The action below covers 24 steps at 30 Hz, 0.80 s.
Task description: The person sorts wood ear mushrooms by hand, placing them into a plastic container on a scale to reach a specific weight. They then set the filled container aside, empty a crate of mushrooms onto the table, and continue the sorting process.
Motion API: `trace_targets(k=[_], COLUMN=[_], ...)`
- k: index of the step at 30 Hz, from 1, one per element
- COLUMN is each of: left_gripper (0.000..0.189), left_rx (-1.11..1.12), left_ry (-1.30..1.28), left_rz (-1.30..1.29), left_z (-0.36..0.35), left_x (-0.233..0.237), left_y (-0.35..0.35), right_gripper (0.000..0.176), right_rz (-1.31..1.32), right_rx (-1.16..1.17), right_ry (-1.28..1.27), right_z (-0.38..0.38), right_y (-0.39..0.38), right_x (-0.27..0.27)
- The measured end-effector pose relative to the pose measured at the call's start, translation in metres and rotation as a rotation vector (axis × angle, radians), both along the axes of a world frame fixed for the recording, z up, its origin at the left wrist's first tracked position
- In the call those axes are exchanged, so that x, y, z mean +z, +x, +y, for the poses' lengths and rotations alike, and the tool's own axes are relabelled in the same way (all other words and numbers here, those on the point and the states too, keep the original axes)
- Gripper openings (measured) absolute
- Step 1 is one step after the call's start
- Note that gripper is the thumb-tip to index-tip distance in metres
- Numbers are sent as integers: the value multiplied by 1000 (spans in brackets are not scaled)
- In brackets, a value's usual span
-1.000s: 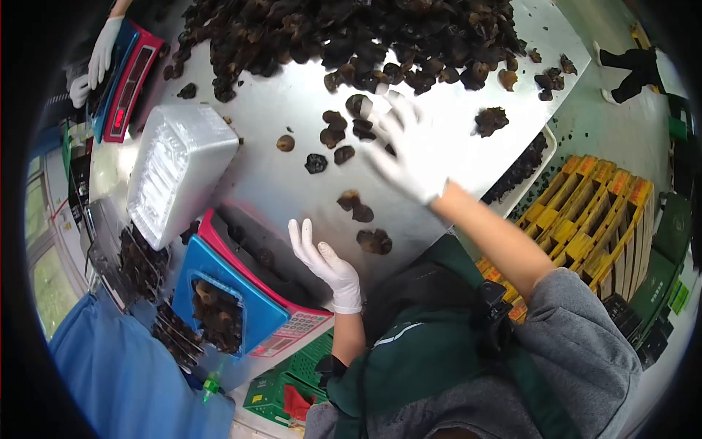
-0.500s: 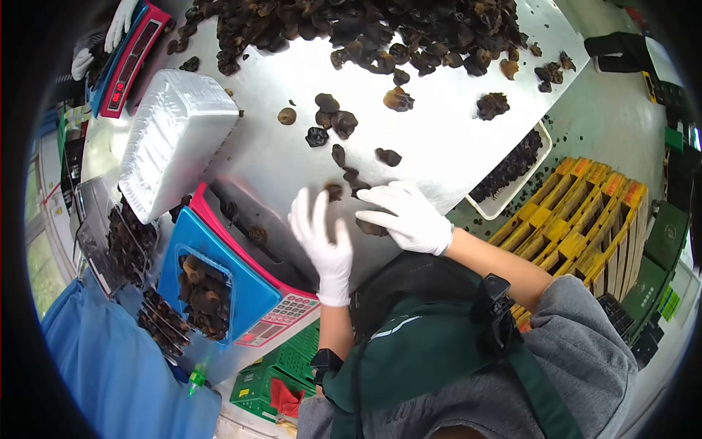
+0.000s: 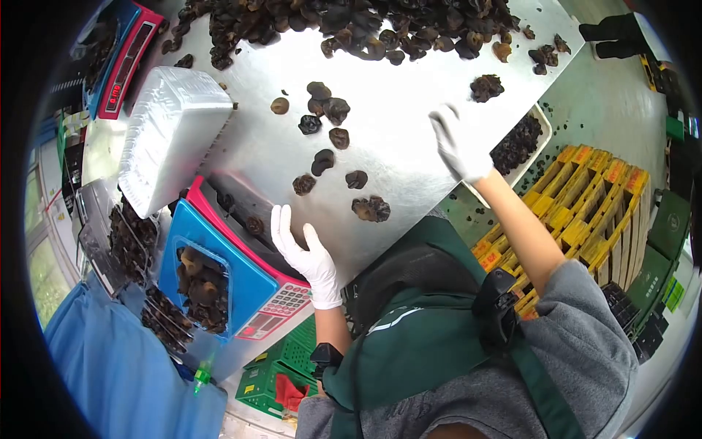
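My left hand [image 3: 306,252], in a white glove, is beside the scale at the front edge of the metal table [image 3: 409,146]. Its fingers are spread with nothing between them. My right hand [image 3: 459,146], also gloved, is over the table's right part, blurred, fingers extended and holding nothing visible. Between my hands lie loose dark fungus pieces, among them a ruffled one [image 3: 371,209] and a small one [image 3: 356,179]. A blue and red scale [image 3: 252,282] at the left bears a clear tray of brown pieces [image 3: 201,289].
A large dark fungus pile [image 3: 351,25] covers the far table. Stacked clear trays [image 3: 172,139] stand at the left near a second scale [image 3: 124,66]. At the right are a white bin [image 3: 545,139] of dark pieces and yellow pallets [image 3: 578,205]. Blue cloth [image 3: 124,358] hangs lower left.
My right hand has moved right and away from the pieces near my left hand, which has shifted slightly left and down. The pieces between them are more spread out. Another person's gloved hands have left the far-left scale.
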<state>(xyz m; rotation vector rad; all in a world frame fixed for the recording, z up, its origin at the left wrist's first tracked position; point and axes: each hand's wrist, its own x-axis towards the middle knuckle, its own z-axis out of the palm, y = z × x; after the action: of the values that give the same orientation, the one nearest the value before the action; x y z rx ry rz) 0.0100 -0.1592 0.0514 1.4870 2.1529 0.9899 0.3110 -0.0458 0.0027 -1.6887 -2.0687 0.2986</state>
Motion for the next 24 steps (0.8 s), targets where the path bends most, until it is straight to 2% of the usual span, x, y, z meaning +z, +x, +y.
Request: trace_targets(k=[2,3,4,5,6,8,9,10,12,13,14,16,17,19,21,23,24], left_gripper=[47,45,41,42,43,50,50,50,41,39,36,35,37,45,52,61,63], left_rx=[-49,-72,-135,-253,-375,-531,-584,-640,-546,-490,-428,-318,-279,-221,-202,-225,-222], left_ry=[1,1,22,-1,-21,-80,-100,-124,-74,-41,-10,58,114,242,345,447,471], left_rz=[-17,-23,-58,-16,25,52,99,147,74,1,-74,-162,-127,-92,35,140,155], left_z=[-5,-7,-6,-6,-5,3,3,1,0,-2,-4,1,6,14,22,25,24], left_x=[-3,-5,-2,1,5,11,7,3,-4,-11,-14,-10,-3,8,24,35,38], left_y=[1,1,6,12,18,31,33,33,33,31,30,25,23,20,18,14,11], right_gripper=[12,17,26,40,55,57,47,39,26,23,29,26,29,36,40,41,38], right_rz=[-116,25,-69,-83,-194,-161,-75,107,233,337,474,479,627,619,334,78,122], right_rx=[-42,-101,-310,-471,-976,-751,-525,-434,-277,-191,-38,94,85,65,162,359,457], right_ry=[146,49,129,62,-143,-4,98,88,105,-26,-237,-222,-228,-242,-134,95,-77], right_z=[-40,-51,-68,-84,-97,-94,-86,-71,-54,-47,-32,-8,11,44,69,84,84], right_y=[58,93,122,154,163,164,153,112,51,23,-8,-45,-72,-118,-137,-149,-148], right_x=[10,8,-9,-28,-52,-28,-13,18,35,41,64,24,15,12,10,9,11])
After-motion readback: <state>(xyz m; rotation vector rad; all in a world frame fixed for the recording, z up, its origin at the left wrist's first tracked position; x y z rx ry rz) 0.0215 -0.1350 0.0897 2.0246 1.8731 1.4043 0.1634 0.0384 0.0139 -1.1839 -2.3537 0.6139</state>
